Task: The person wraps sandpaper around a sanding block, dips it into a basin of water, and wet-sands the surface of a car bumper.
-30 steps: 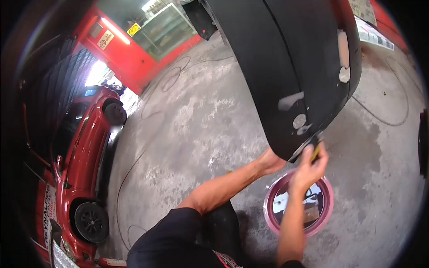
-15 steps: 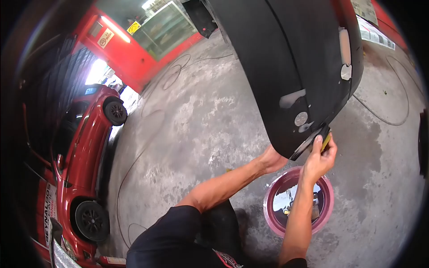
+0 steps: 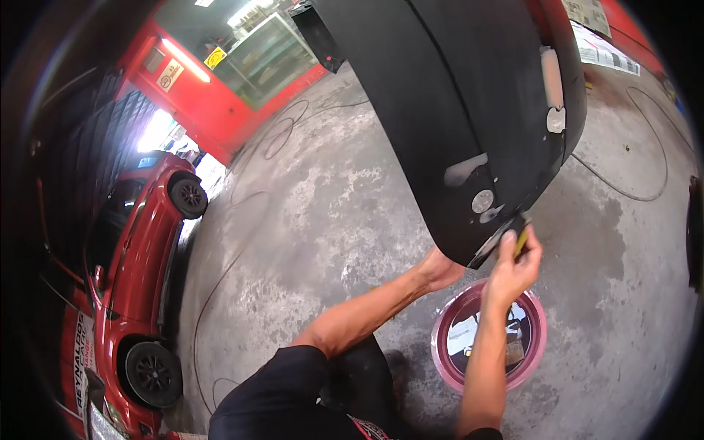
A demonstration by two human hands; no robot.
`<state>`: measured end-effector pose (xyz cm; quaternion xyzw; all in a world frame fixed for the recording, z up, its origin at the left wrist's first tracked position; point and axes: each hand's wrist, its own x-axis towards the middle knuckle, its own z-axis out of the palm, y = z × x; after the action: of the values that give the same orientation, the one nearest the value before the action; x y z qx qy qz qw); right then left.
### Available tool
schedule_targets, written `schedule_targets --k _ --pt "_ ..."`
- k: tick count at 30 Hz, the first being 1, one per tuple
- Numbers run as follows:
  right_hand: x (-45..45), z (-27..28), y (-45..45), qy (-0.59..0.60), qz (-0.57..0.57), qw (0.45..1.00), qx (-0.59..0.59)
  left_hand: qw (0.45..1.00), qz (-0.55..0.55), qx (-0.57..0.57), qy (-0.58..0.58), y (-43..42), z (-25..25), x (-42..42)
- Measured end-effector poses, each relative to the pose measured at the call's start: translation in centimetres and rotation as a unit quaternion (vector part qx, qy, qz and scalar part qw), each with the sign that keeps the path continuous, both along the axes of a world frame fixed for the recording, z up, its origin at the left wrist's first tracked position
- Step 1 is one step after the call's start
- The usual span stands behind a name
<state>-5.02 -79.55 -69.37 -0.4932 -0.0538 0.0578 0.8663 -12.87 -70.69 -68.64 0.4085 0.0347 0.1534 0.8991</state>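
Note:
A black car bumper hangs down in front of me, with pale patches on its surface. My left hand is at its lower end, the palm against the edge and the fingers partly hidden behind it. Held in my right hand is a yellow and dark sanding pad, pressed along the bumper's lower right edge beside a scuffed grey strip. Below my hands a pink basin stands on the floor, holding water and a few small things I cannot make out. My right forearm crosses in front of it.
A red car is parked at the left. Thin hoses lie on the stained concrete floor. Behind are a red wall and a glass-fronted cabinet. Newspaper sheets show at the upper right.
My right hand with the sanding pad has shifted slightly down and left relative to the bumper's edge. The whole view has tilted a little; my left hand stays at the bumper's end.

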Motion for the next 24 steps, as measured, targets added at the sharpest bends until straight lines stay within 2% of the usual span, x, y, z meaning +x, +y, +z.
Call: schedule_targets --k 1,3,4,5,7,8,11,13,15,16,17,19,21,22,23,24 --pt "0.8 0.5 0.0 0.001 0.009 0.999 0.033 1.0 -0.003 -0.005 -0.009 0.3 -0.7 0.0" --pt "-2.1 -0.3 -0.1 -0.048 -0.026 0.997 -0.061 0.999 -0.006 0.021 0.038 1.3 -2.3 0.8" --pt "-4.6 -2.1 0.9 -0.121 -0.075 0.989 -0.034 0.999 -0.01 0.024 0.036 1.2 -1.6 0.9" --pt "-6.2 -2.2 0.9 -0.16 -0.073 0.981 -0.076 0.996 0.015 0.026 0.084 0.7 -0.5 0.7" --pt "-3.2 -1.3 0.5 -0.111 -0.059 0.988 -0.088 0.996 0.013 0.03 0.087 0.3 -0.2 0.1" --pt "-1.0 0.2 0.0 0.003 -0.017 1.0 0.007 0.996 0.011 0.034 0.083 0.3 -0.3 0.0" --pt "-1.4 -0.2 -0.5 -0.042 -0.016 0.998 -0.037 0.996 0.007 0.039 0.076 0.4 -0.7 0.0" --pt "-6.3 -0.9 0.4 -0.135 -0.086 0.984 -0.082 0.997 0.001 0.039 0.066 0.6 -0.9 -0.2" --pt "-4.1 -1.4 0.1 -0.103 -0.054 0.992 -0.058 0.998 -0.014 0.041 0.037 0.7 -1.4 -0.4" --pt "-1.6 -0.5 -0.1 -0.041 -0.058 0.993 -0.091 0.999 -0.023 0.044 0.022 0.6 -1.5 -0.5" --pt "0.3 -0.1 -0.3 0.004 -0.007 1.0 -0.012 0.999 -0.018 0.046 0.023 0.5 -1.2 -0.8" --pt "-1.3 -0.3 -0.7 -0.027 -0.017 0.996 -0.082 0.994 0.013 0.001 0.107 0.0 -0.1 -0.9" --pt "-6.6 -3.3 0.5 -0.133 -0.067 0.982 -0.118 0.989 0.028 -0.019 0.147 0.7 -0.2 -0.4" --pt "-6.4 -3.5 0.7 -0.15 -0.067 0.981 -0.104 0.996 -0.065 -0.029 0.044 1.7 -1.4 -0.3" --pt "-5.6 -3.7 0.8 -0.169 -0.065 0.979 -0.088 0.993 -0.109 -0.033 -0.007 1.9 -1.9 -0.3" --pt "-3.4 -2.4 0.4 -0.098 -0.038 0.993 -0.056 0.986 -0.155 -0.038 -0.057 2.2 -2.2 -0.2"
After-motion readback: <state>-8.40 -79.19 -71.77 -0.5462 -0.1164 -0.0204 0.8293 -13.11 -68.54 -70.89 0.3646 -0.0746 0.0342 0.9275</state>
